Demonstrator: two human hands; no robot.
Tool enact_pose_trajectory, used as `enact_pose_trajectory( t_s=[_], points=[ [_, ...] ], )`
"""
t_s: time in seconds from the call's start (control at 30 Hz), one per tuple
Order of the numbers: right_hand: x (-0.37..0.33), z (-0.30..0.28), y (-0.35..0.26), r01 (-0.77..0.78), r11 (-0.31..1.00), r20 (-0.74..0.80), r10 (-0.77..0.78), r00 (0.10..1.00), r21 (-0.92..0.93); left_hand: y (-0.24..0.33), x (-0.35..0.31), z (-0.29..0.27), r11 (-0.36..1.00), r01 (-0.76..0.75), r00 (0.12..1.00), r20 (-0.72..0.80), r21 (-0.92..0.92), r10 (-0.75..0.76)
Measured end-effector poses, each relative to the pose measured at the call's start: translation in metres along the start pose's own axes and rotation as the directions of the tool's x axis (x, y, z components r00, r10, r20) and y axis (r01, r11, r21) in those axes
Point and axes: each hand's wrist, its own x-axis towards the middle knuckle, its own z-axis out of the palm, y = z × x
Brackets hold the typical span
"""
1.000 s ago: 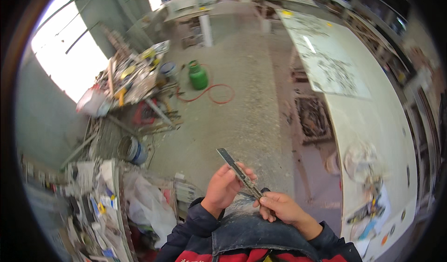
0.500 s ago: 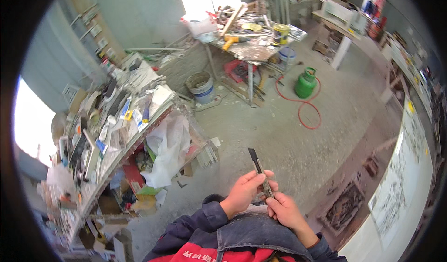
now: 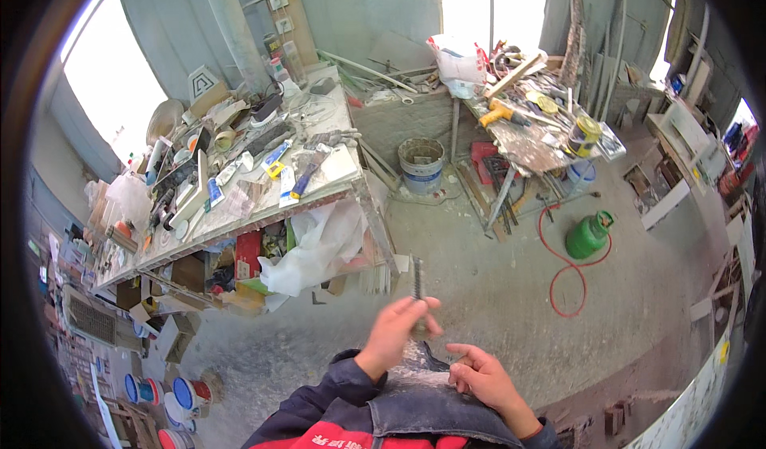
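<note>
Upright in my left hand (image 3: pixel 392 336) is a slim tool with a dark, blade-like end, which looks like a utility knife (image 3: pixel 416 280); my fingers close around its lower part and it is blurred by motion. My right hand (image 3: pixel 485 381) hovers beside it, in front of my dusty dark apron (image 3: pixel 439 411). The right index finger is stretched out, the other fingers are loosely curled, and no object shows in them. A gap separates the two hands.
To the left stands a cluttered workbench (image 3: pixel 231 219) with tubes and tools; plastic sheeting (image 3: pixel 315 249) hangs below it. Farther off are a bucket (image 3: pixel 421 166), a second table (image 3: pixel 519 147) with a yellow drill (image 3: pixel 501 114), and a green gas cylinder (image 3: pixel 588 236) with a red hose (image 3: pixel 552 289).
My right hand has let go of the knife and drawn apart from it. My left hand keeps the knife and has shifted slightly left. The view has turned left toward the workbench.
</note>
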Motion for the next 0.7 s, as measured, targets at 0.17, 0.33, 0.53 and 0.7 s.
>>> enact_pose_trajectory(
  t_s=[0.17, 0.33, 0.53, 0.7],
  points=[
    [0.074, -0.045, -0.026, -0.026, 0.999, -0.046, 0.025, 0.999, -0.029, 0.055, 0.080, -0.075, 0.969, -0.155, 0.902, -0.373, 0.191, 0.218],
    [0.166, -0.088, -0.089, -0.066, 0.997, -0.218, 0.057, 0.974, -0.032, 0.123, 0.172, -0.159, 0.432, -0.001, 0.549, -0.361, 0.902, 0.754],
    [0.270, -0.111, -0.161, -0.053, 0.998, -0.197, 0.049, 0.979, -0.015, 0.177, 0.245, -0.208, 0.177, 0.271, 0.557, -0.304, 0.946, 0.773],
    [0.352, -0.133, -0.199, -0.170, 0.983, -0.061, 0.166, 0.984, -0.074, 0.185, 0.267, -0.207, 0.068, 0.397, 0.618, -0.321, 0.915, 0.718]
  ],
)
